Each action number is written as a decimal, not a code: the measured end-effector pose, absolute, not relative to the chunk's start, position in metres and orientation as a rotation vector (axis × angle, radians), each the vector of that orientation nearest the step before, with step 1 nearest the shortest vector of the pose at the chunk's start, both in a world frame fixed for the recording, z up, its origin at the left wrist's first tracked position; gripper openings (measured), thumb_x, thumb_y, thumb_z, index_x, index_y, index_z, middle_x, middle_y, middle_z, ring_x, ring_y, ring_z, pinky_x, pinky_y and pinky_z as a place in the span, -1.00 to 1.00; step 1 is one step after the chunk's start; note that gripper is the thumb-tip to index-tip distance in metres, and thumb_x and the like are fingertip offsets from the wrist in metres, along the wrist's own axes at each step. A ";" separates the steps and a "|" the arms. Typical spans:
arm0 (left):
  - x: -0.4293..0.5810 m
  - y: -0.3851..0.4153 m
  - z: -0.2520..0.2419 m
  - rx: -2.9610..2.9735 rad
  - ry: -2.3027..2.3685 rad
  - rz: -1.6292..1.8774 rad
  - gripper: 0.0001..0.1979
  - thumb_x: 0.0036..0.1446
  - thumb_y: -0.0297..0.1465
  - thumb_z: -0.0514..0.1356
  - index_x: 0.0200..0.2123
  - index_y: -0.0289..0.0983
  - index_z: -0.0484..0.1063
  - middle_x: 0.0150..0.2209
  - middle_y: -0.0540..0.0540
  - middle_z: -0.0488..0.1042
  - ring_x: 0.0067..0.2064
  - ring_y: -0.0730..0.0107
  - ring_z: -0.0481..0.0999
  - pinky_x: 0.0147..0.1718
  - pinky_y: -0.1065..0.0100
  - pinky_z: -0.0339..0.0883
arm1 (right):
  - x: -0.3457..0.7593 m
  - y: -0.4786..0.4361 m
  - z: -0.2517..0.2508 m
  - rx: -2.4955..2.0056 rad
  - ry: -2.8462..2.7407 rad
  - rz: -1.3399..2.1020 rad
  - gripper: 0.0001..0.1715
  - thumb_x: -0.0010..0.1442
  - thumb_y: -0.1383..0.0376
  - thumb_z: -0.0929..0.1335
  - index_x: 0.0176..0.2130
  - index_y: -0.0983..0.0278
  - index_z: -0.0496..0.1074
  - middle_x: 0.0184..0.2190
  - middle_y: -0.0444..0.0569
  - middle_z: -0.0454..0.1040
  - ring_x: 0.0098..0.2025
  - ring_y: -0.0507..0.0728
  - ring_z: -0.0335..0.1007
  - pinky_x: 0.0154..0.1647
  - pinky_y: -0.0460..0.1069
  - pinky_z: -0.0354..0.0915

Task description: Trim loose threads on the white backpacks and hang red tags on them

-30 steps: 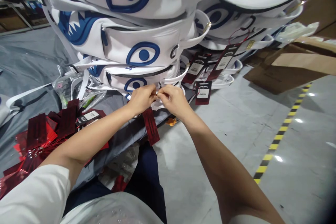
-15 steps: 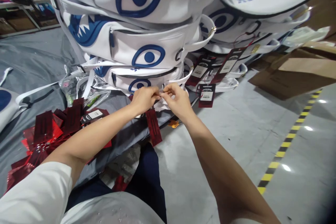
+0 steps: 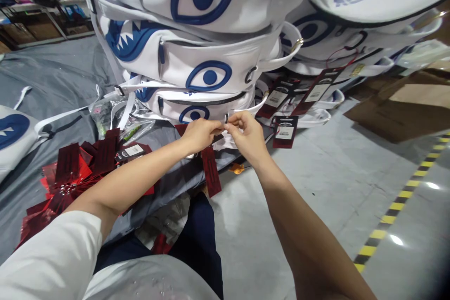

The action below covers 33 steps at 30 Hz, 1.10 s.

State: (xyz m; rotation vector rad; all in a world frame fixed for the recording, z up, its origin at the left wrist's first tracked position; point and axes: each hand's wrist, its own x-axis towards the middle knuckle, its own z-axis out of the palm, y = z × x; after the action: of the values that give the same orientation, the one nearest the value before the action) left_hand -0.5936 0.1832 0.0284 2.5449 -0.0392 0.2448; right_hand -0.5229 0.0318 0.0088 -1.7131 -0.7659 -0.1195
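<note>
My left hand (image 3: 201, 134) and my right hand (image 3: 246, 135) meet fingertip to fingertip at the side of the lowest white bag (image 3: 216, 107) in the near stack. Both are closed in a pinch; what sits between the fingers is too small to make out. Just below them hangs a dark red hang tag (image 3: 211, 171); its upper end is hidden by my left hand. A white strap loop (image 3: 260, 103) of the bag curves out above my right hand. Blue eye patches decorate the bags, including the middle bag (image 3: 176, 63).
A spread pile of red tags (image 3: 68, 161) lies on the grey-covered table (image 3: 59, 70) at left. Tagged bags form a second stack (image 3: 330, 51) at right, with a black-and-red tag (image 3: 284, 132) hanging down. A cardboard box (image 3: 397, 112) stands on the floor beyond.
The whole view has shifted, so bags and table appear farther right. My hands stay pinched together at the same bag, with the red tag still hanging beneath them.
</note>
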 end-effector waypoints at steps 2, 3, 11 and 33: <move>-0.594 0.182 0.029 2.574 0.042 0.342 -0.91 0.20 -0.37 0.23 -0.28 -0.21 0.54 -0.33 -0.03 0.62 -0.25 0.28 0.57 -0.35 0.38 0.21 | -0.523 0.032 0.008 -1.707 -0.743 -0.118 -0.85 0.05 0.24 0.38 -0.32 0.21 0.35 -0.41 -0.16 0.43 -0.34 0.10 0.40 -0.21 0.04 0.31; -0.594 0.182 0.029 2.566 0.037 0.357 -0.91 0.18 -0.35 0.25 -0.26 -0.21 0.53 -0.31 -0.03 0.62 -0.25 0.27 0.57 -0.35 0.38 0.20 | -0.523 0.032 0.007 -1.700 -0.731 -0.124 -0.85 0.05 0.24 0.38 -0.32 0.21 0.35 -0.41 -0.16 0.43 -0.34 0.10 0.40 -0.21 0.04 0.30; -0.596 0.177 0.030 2.581 0.050 0.406 -0.89 0.21 -0.33 0.23 -0.24 -0.20 0.53 -0.27 -0.04 0.62 -0.21 0.23 0.58 -0.36 0.36 0.17 | -0.523 0.028 0.004 -1.650 -0.682 -0.086 -0.81 0.04 0.22 0.41 -0.33 0.20 0.34 -0.44 -0.17 0.42 -0.36 0.09 0.39 -0.28 0.01 0.30; -0.590 0.177 0.018 2.642 -0.154 0.133 -0.69 0.29 -0.48 -0.02 0.01 -0.13 0.38 0.08 -0.10 0.53 0.02 0.19 0.57 -0.31 0.25 0.33 | -0.541 0.038 0.026 -1.865 -0.362 0.025 -0.68 -0.24 -0.08 0.48 -0.55 0.00 0.39 -0.54 0.08 0.38 -0.49 0.26 0.30 -0.34 0.32 0.15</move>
State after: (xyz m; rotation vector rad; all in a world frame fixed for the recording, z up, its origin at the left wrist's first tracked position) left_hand -0.5903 0.1766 0.0185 2.6415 -0.1542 0.1329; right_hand -0.5410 0.0381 0.0255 -1.8647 -0.3623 0.0249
